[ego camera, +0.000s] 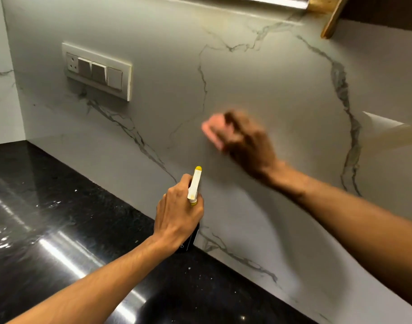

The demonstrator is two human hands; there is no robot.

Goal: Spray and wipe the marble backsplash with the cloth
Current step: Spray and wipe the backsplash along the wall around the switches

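Wipe underway: right hand point(248, 146) presses pink cloth point(213, 129) on backsplash point(282, 90) mid-section. Left hand point(180, 212) grips spray bottle point(194, 185). Remaining area: can't judge.

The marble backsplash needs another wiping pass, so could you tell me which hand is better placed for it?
Right. The right hand presses the pink cloth against the backsplash; the left hand grips the spray bottle.

Blurred: my right hand point(247, 146) and the pink cloth point(213, 130) under it; I cannot tell the cloth's folds or edges. Hidden: most of the spray bottle point(194, 185) behind my left hand point(179, 211); I cannot see the trigger. Cut off: both forearms at the frame edges; the gold bracket point(328, 17) at the top.
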